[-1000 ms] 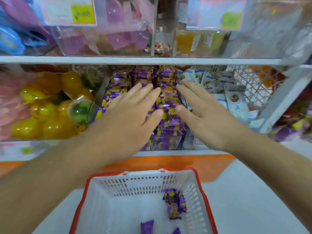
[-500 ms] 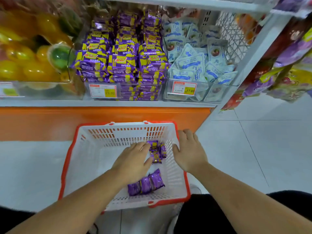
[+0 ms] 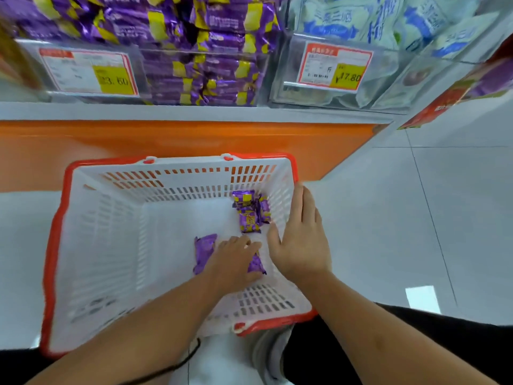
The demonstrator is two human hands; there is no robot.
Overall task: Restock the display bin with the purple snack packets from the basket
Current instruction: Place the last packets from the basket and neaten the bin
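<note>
Nearly complete: display bin (image 3: 155, 76) is stacked full. Left hand (image 3: 236, 259) covers loose purple snack packets (image 3: 204, 252) on the basket (image 3: 116, 245) floor; fingers apparently closing, grip unconfirmed. Beyond its fingertips, another cluster (image 3: 249, 213) remains. Right hand (image 3: 301, 240) lies flat, fingers straight.

Price tags (image 3: 334, 67): "17.80", seemingly "23.60" (image 3: 88, 73).

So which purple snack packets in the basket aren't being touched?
The small pile of purple-and-yellow snack packets near the white basket's far right corner; the left hand covers the plain purple ones.
</note>
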